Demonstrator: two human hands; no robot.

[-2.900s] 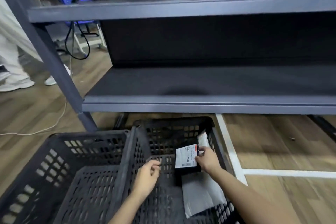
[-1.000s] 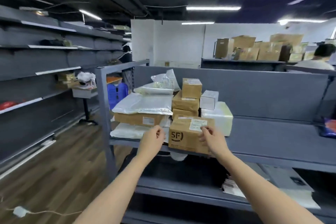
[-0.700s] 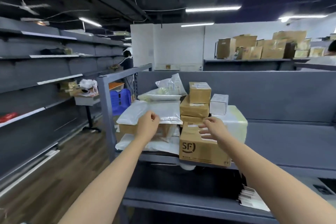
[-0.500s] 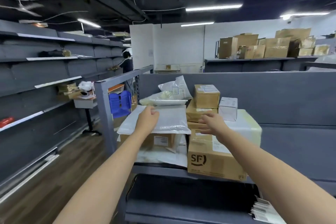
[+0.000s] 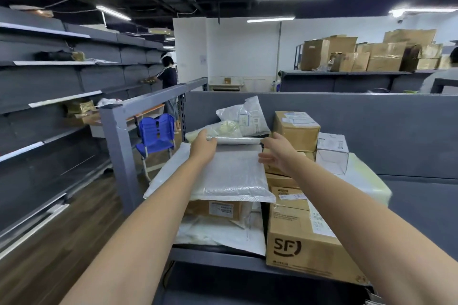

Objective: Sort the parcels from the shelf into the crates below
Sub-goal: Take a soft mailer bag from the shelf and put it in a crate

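1. The lower tier of the shelf (image 5: 223, 259) is in deep shadow and cut off by the bottom edge; the crates are out of view.
2. The brown carton (image 5: 304, 238) at the shelf's front edge carries a black "SF" logo; its white labels are too blurred to read.
3. Under the white padded mailer (image 5: 230, 176) sits a flat brown box (image 5: 218, 209) with a small printed label, unreadable, and beneath that more white bags, mostly hidden.
4. The left hand (image 5: 202, 148) lies on the far left part of the mailer, fingers curled over the back edge; whether they grip it cannot be told.
5. The right hand (image 5: 278, 153) is spread wide at the mailer's far right corner, fingertips at or just beside its edge, holding nothing.
6. Behind stand a stack of taped cartons (image 5: 296, 132), a small white box (image 5: 332, 152) and clear bags (image 5: 245, 119) with illegible labels.
7. Farther off, a blue chair (image 5: 156, 134), a person at the left shelving (image 5: 169, 77), and distant cartons (image 5: 371, 53).
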